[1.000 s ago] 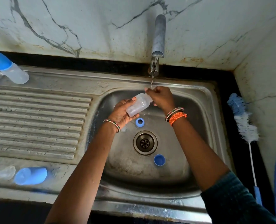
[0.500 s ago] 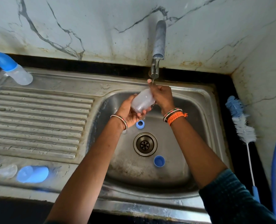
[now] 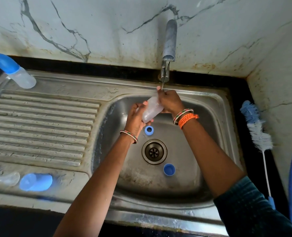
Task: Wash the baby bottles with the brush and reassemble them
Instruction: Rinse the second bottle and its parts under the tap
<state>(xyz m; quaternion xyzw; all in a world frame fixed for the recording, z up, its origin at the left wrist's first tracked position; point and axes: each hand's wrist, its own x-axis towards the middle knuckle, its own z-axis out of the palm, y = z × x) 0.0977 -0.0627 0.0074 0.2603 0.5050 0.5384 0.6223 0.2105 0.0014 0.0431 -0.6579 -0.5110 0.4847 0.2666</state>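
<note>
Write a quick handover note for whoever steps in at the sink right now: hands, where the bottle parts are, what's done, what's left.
Left hand grips the base of the clear bottle; right hand grips its top under the running tap.
Blue ring and blue cap lie in the sink basin.
Brush lies on the counter to the right, not in use.
An assembled bottle stands back left.
Left: finish this bottle, then refit its parts.

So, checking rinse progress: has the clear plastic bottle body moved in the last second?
Yes: the clear plastic bottle body rose toward the metal tap spout.
</note>
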